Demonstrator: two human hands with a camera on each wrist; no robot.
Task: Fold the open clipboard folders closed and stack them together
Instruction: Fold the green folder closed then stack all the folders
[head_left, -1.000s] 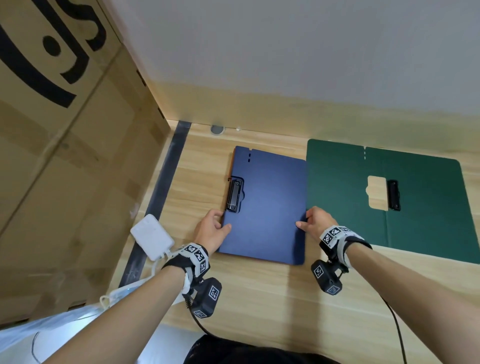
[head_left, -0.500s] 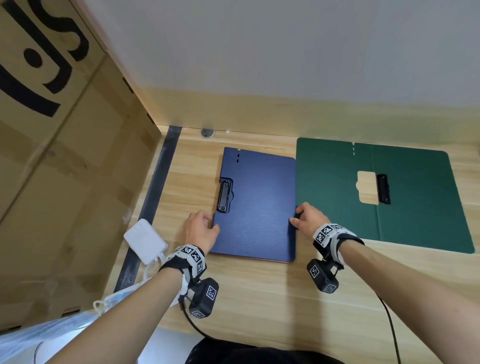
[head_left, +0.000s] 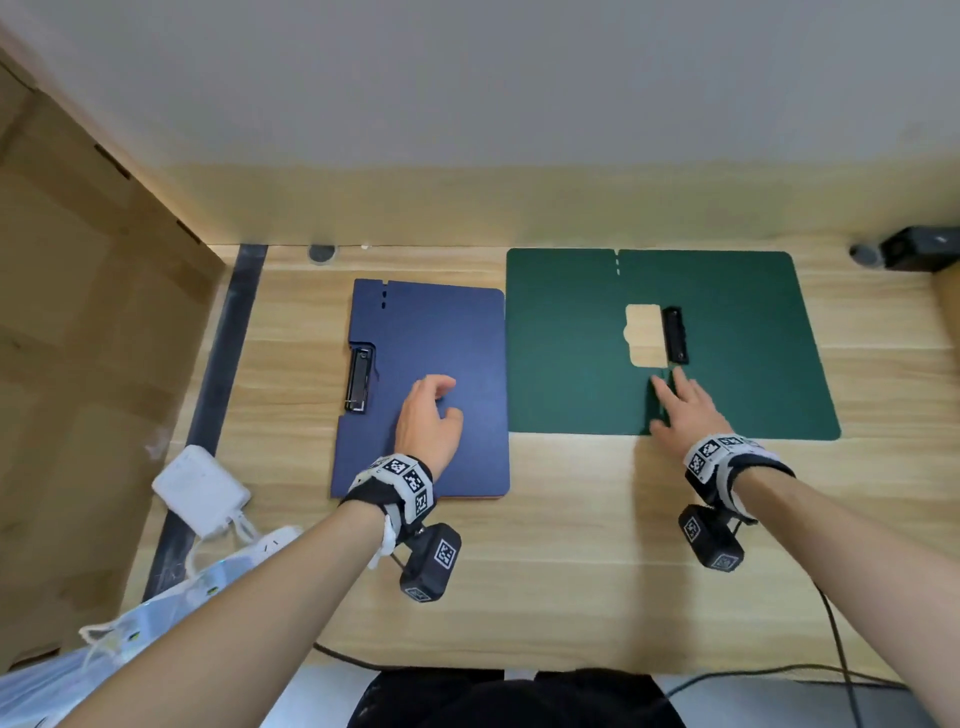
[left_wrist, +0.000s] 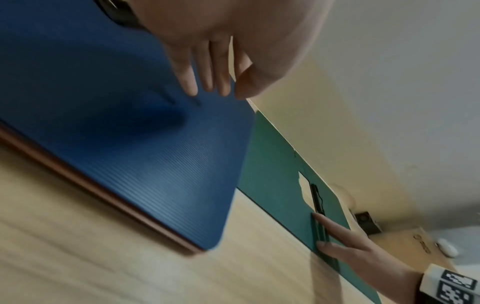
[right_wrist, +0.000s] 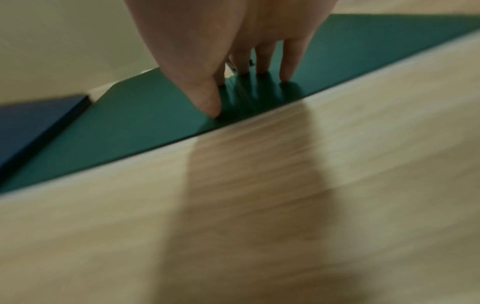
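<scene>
A closed blue clipboard folder (head_left: 467, 338) lies on the wooden table (head_left: 571, 571), clip at its left edge; a thin orange-brown edge shows under its near side. My left hand (head_left: 447, 400) hovers at the cover's middle with loosely curled fingers (left_wrist: 205, 82), holding nothing; contact is unclear. To the right a green folder (head_left: 571, 338) lies open and flat, its black clip (head_left: 675, 335) beside a cut-out. My right hand (head_left: 670, 402) presses straight fingers (right_wrist: 285, 67) and thumb on the green folder's (right_wrist: 130, 127) spine near its front edge. The blue folder (left_wrist: 116, 123) and green folder (left_wrist: 272, 174) nearly touch.
A big cardboard box (head_left: 78, 364) walls off the left. A white adapter (head_left: 200, 491) with cords lies at the table's left front, beside a dark strip (head_left: 218, 389). A black device (head_left: 919, 254) sits at the back right corner. Cables (head_left: 841, 649) trail off the near edge.
Both hands have let go of the blue folder's near corners. The left hand moved onto its cover; the right hand moved right onto the green folder's spine.
</scene>
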